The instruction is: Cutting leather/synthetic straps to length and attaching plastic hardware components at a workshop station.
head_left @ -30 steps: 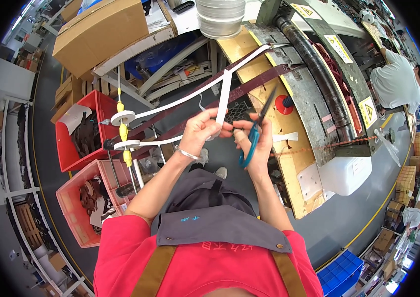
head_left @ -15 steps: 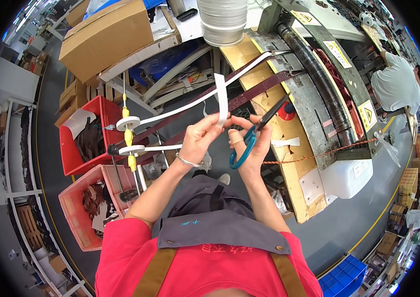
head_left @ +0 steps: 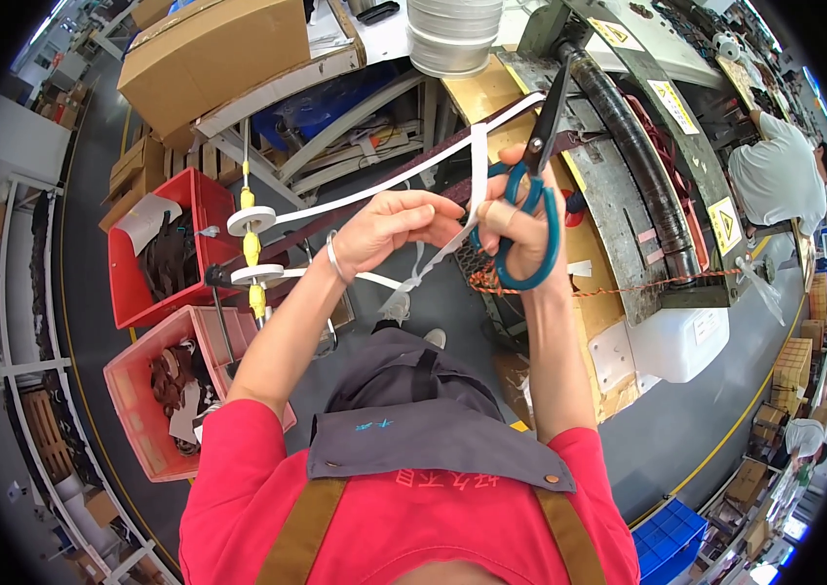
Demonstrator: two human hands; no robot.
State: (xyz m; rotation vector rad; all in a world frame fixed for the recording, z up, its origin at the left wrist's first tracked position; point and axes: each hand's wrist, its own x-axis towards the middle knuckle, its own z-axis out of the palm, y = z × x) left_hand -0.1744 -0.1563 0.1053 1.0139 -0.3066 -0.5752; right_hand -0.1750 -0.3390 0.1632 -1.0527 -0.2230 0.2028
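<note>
My left hand (head_left: 392, 229) reaches in from the left, its fingertips pinched at the edge of a white strip of tape (head_left: 479, 166). The strip stands up between my hands, and its lower end trails down toward the left. In my right hand (head_left: 525, 234) are scissors (head_left: 547, 229) with teal handles, their dark blades pointing up and away. A tan wrap covers part of the right thumb, which lies against the strip. Behind my hands, a long white tape (head_left: 374, 195) runs from a white spool (head_left: 250, 220) toward the machine (head_left: 628, 156) on the right.
A red bin (head_left: 131, 283) and a pink bin (head_left: 135, 419) of brown scraps stand at the left. A cardboard box (head_left: 209, 73) sits on the bench behind. A white container (head_left: 681, 346) is below the machine. A person (head_left: 779, 171) works at far right.
The scissors have swung more upright, and my right hand has shifted right. My left hand has turned palm-down, and the strip's upper end has moved right and now its lower part slants down leftward.
</note>
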